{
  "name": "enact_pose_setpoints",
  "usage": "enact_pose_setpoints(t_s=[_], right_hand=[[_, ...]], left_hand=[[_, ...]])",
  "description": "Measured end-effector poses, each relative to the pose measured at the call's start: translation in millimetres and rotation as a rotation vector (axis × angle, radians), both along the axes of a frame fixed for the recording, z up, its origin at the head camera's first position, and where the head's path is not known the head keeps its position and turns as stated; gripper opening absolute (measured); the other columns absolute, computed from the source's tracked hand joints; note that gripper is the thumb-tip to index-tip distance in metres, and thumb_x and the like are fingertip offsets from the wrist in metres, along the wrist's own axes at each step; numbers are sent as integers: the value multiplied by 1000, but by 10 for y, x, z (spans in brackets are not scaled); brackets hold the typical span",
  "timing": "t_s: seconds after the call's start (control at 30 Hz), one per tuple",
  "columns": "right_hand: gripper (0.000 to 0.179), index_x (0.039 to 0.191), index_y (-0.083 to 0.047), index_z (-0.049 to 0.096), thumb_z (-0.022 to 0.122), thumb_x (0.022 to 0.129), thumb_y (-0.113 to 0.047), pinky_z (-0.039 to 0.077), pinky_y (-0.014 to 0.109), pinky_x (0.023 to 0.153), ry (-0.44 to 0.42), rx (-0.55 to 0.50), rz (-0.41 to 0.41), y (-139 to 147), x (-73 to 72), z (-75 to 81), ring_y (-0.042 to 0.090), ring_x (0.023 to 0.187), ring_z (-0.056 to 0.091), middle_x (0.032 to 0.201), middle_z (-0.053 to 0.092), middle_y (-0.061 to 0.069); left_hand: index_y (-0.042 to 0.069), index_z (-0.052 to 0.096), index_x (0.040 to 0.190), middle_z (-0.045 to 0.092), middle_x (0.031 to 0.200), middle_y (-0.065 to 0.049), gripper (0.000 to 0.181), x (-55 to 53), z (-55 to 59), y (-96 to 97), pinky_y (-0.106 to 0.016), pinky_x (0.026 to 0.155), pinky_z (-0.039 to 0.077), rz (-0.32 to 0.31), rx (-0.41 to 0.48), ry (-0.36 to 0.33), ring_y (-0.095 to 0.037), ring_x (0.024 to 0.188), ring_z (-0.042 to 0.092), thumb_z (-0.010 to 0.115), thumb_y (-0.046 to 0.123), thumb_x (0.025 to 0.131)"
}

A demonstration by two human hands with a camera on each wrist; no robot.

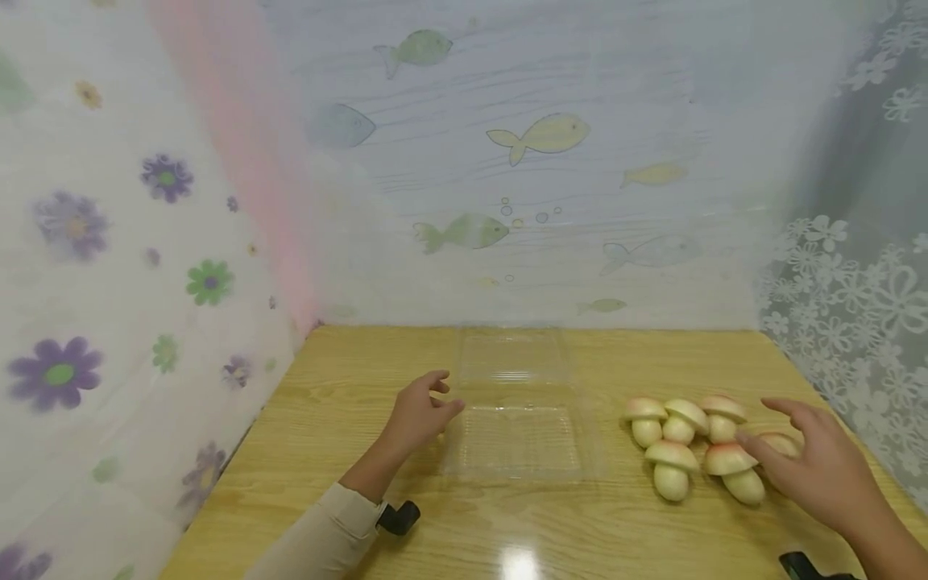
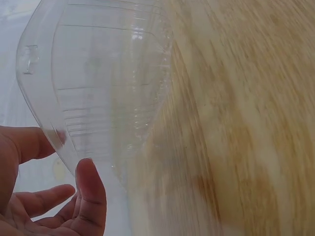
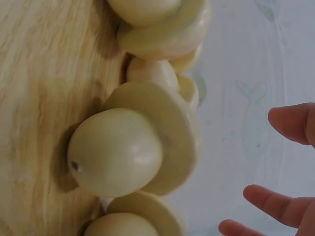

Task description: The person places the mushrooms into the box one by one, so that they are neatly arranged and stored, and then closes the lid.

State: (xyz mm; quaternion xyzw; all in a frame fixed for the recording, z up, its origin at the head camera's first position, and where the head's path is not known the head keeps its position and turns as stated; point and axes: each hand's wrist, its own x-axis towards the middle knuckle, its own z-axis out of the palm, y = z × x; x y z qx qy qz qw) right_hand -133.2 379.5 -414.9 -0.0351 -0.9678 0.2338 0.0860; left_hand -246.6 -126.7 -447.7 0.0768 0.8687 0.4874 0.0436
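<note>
A clear plastic clamshell box [image 1: 518,443] lies with its lid [image 1: 515,358] folded back toward the far side. My left hand [image 1: 420,415] is at the box's left side, thumb and fingers apart. In the left wrist view, the thumb [image 2: 91,191] and fingertips come right up to the clear rim [image 2: 37,105]. On the right sits a cluster of several toy mushrooms [image 1: 670,467], pale with pinkish caps. Over the rightmost ones hovers my right hand [image 1: 822,463], fingers spread and holding nothing. The right wrist view shows a mushroom [image 3: 115,152] close up, with fingertips [image 3: 263,196] apart from it.
The wood-grain table [image 1: 348,515] is bordered by a fish-patterned sheet [image 1: 464,185] at the back. Flowered sheeting [image 1: 116,322] hangs on the left, and a lace-like curtain [image 1: 870,306] on the right. Wrist-worn black cameras [image 1: 399,518] sit by both hands.
</note>
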Motion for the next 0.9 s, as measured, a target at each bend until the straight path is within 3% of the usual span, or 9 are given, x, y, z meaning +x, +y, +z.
enact_pose_setpoints(t_s=[0.27, 0.6, 0.77, 0.9], right_hand=[[90, 152, 16, 32, 60, 102, -52, 47, 69, 76, -116, -21, 19, 116, -8, -45, 68, 115, 42, 146, 32, 50], [71, 146, 16, 44, 67, 101, -35, 46, 69, 72, 0, -32, -36, 190, 37, -129, 67, 111, 44, 140, 40, 49], [72, 147, 15, 42, 66, 102, -36, 46, 69, 75, -28, -41, -75, 209, 51, -147, 66, 114, 41, 141, 34, 49], [73, 147, 14, 41, 66, 101, -37, 47, 68, 75, -77, -37, -101, 227, 64, -152, 66, 113, 41, 140, 31, 50]], left_hand=[[10, 49, 153, 58, 139, -19, 64, 81, 35, -45, -37, 69, 62, 23, 54, -23, -27, 108, 69, 76, 24, 96], [11, 49, 153, 57, 139, -17, 70, 215, 12, -81, -37, 73, 63, 25, 171, -86, -21, 103, 69, 82, 21, 91], [10, 49, 153, 57, 140, -18, 70, 262, 14, -72, -38, 75, 63, 20, 199, -95, -21, 103, 69, 80, 14, 91], [12, 54, 150, 58, 142, -14, 65, 288, -1, -93, -37, 77, 62, 18, 170, -77, -22, 106, 68, 81, 17, 91]])
